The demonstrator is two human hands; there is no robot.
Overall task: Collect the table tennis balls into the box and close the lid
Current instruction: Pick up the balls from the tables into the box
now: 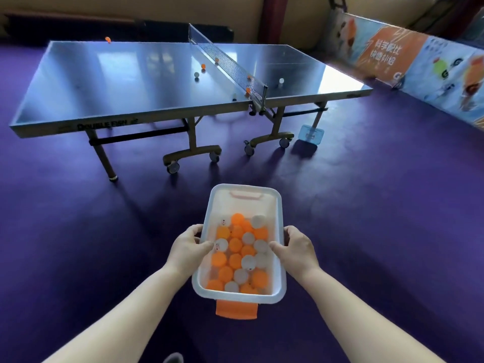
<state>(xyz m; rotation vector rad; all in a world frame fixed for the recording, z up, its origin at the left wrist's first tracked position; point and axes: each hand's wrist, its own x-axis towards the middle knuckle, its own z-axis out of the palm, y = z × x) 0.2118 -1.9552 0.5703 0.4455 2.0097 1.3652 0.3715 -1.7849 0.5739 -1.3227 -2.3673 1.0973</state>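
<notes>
A purple floor (65, 205) fills the room, glossy enough to carry soft reflections, with a tan wall (293, 17) at the back. On it stands a wheeled table tennis table whose dark blue tabletop (104, 82) mirrors the light. At the far left edge of the tabletop sits one orange ball (108, 39).

Nearer the camera, the left hand (190, 247) grips the left long side of the box (243, 191), with the thumb hooked over the rim and the fingers curled beneath it. On the left half of the tabletop, short of the net (227, 64), lie a grey ball (196, 74) and a second orange ball (203, 66). More orange balls (247, 89) rest right against the net.

The box is clear plastic with a white rim and has no lid on it. It is held in the air over the floor, well apart from the table. Its near end is heaped with orange and white balls (237, 247), and an orange latch (235, 309) hangs from that end. The right hand (296, 247) clasps the right long side in the same way, thumb inside.

On the right half of the tabletop lies one white ball (281, 80). A pale blue translucent plastic piece (311, 134) stands on the floor by the table's right leg. At the far right, a printed barrier (419, 64) in orange and light blue runs along the floor.
</notes>
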